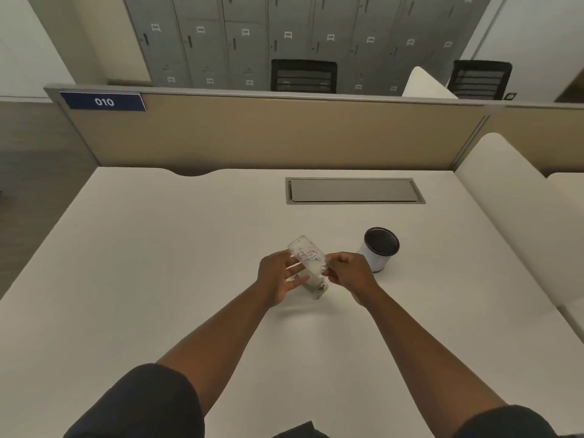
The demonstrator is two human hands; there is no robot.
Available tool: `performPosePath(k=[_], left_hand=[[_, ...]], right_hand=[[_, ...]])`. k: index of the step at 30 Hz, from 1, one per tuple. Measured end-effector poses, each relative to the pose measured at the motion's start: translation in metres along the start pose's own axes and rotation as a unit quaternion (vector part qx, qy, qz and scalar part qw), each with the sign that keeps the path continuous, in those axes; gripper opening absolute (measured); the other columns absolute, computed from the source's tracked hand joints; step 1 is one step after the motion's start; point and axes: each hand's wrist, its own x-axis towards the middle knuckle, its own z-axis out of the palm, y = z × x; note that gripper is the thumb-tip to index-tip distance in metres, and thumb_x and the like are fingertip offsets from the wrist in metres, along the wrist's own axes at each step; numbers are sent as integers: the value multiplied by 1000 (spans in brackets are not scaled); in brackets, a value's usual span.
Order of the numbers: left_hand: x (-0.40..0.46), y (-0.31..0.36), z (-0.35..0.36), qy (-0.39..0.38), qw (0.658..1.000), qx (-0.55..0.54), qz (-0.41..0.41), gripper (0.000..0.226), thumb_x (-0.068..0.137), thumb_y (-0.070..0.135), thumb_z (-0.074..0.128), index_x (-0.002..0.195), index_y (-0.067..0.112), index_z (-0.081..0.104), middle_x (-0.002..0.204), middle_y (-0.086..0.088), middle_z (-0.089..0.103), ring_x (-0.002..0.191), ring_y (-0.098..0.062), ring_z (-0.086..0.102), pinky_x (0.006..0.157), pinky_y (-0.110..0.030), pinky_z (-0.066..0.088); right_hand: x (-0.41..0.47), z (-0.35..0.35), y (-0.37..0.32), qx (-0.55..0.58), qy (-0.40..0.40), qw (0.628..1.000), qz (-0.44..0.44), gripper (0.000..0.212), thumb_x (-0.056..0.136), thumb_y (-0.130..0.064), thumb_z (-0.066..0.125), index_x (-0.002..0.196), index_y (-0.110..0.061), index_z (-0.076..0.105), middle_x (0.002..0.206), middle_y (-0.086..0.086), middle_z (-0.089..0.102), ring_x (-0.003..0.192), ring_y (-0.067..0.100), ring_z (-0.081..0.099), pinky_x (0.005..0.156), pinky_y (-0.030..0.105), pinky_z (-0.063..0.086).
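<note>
Head view: right hand (347, 273) is gripping a clear jar (306, 252), holding it tilted above a small glass (316, 287) on the table (158, 248); left hand (276, 276) is resting nearly straight fingers against that glass.

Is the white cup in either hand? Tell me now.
No, the white cup stands alone on the desk, while the left hand and right hand are both at the tilted clear bottle.

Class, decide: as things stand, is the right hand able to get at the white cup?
Likely yes: the white cup stands close beside the right hand with nothing between them. But that hand is busy pinching the tilted clear bottle.
</note>
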Motion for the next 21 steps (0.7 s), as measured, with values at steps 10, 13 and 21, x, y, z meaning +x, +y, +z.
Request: performPosePath(k=[10, 13, 21], left_hand=[[17, -6, 89, -39, 980, 192, 29, 15, 87, 2, 57, 83, 8, 70, 79, -8, 77, 71, -24, 75, 68, -39, 63], [23, 0, 105, -39, 976, 214, 31, 14, 88, -2, 56, 85, 7, 67, 84, -9, 75, 76, -26, 74, 66, -37, 62], [51, 5, 165, -48, 953, 299, 29, 13, 88, -2, 55, 88, 5, 67, 90, -14, 74, 77, -25, 72, 70, -37, 61]], right_hand=[[16, -56, -6, 51, 77, 996, 0, 14, 91, -7, 56, 94, -9, 69, 83, 8, 75, 69, 14, 74, 59, 22, 56], [22, -71, -13, 9, 103, 995, -18, 19, 90, -14, 54, 84, -18, 71, 88, 7, 76, 71, 16, 75, 65, 29, 59], [71, -122, -33, -150, 118, 978, -83, 23, 87, -16, 52, 85, -16, 75, 86, 2, 70, 83, 20, 63, 75, 33, 55]])
